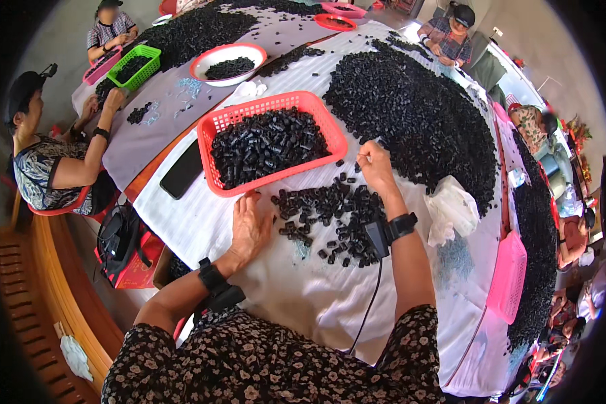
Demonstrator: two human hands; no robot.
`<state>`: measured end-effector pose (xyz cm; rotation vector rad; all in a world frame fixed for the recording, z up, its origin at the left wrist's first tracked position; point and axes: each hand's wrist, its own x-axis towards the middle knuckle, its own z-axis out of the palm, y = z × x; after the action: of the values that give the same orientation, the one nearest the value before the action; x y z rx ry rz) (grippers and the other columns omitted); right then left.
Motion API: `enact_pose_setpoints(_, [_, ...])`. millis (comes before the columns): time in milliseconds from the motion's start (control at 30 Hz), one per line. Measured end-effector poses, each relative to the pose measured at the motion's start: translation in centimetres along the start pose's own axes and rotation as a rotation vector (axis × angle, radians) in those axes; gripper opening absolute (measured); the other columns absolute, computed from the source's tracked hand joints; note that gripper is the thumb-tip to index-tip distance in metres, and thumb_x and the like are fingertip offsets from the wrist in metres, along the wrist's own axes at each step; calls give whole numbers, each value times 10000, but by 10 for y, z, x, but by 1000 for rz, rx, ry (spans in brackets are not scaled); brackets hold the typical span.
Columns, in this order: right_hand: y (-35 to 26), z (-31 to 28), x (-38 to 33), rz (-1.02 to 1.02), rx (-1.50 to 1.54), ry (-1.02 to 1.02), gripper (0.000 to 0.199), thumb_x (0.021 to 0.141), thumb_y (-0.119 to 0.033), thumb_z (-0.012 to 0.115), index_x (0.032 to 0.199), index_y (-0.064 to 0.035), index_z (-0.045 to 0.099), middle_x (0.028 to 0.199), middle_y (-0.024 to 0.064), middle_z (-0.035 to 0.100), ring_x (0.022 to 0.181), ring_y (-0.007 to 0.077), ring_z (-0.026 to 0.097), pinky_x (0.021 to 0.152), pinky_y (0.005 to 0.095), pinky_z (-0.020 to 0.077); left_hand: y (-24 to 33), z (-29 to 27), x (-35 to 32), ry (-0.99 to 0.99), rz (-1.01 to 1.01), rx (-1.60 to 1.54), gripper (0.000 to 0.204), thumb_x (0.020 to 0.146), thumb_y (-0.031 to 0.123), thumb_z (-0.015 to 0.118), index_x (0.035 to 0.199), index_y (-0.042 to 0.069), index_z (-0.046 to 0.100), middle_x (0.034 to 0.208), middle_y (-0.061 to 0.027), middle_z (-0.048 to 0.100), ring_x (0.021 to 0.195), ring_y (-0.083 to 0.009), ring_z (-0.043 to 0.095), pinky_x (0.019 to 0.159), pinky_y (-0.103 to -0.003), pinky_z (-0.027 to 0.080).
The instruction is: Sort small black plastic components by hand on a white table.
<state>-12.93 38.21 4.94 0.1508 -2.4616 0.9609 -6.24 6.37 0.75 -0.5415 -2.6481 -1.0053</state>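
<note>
A red plastic basket [212,138] holds a pile of small black ribbed plastic pieces [269,145]. My left hand [250,227] rests on the white cloth by the basket's near edge, fingers stretched out and apart, with no piece visible in it. My right hand [376,163] is raised right of the basket, beside the big heap of black pieces [404,111]. Its fingers are pinched together, and whatever they hold is too small to make out. A loose group of black pieces [337,212] lies on the cloth between my hands. Both wrists wear black devices.
A black phone [182,170] lies left of the basket. Right of my forearm sit a crumpled clear plastic bag [452,205] and thin bluish scraps [454,259]. Beyond are a white bowl with red rim [227,60], a green basket [135,66] and a pink basket [506,277]. Several people sit around the tables.
</note>
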Motion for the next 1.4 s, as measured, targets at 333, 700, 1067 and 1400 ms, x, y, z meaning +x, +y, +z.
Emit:
enact_pose_setpoints(333, [8,41,0,162,110,-91,115,761,-85,639,806,-13,561,710,115,616,687,241,606,640,356,461,29,20,25,-165,115,-258,439,836,108,573,1215,-36,404,1150,-232,482,1099,-398,446,959,-433,363])
enact_pose_setpoints(700, [-34,23,-27,78,281,-386,102,767,-30,621,788,-13,523,747,51,564,713,179,541,687,319,441,27,42,44,-245,230,-152,595,827,216,602,1291,-64,357,1298,-263,403,1253,-410,343,1064,-438,273])
enact_pose_setpoints(1067, [-60,-5,-47,-43,338,-631,135,753,-71,630,779,-9,513,768,90,591,749,243,565,735,334,449,53,35,24,-457,333,-441,523,810,154,632,1236,-27,388,1329,-240,372,1247,-385,365,1035,-428,323])
enact_pose_setpoints(1400, [8,13,11,32,27,-205,126,765,-31,596,882,-32,550,945,140,595,901,316,556,808,378,438,27,17,35,-424,391,-346,523,869,254,582,1250,-52,398,1293,-260,417,1247,-392,372,1027,-443,330])
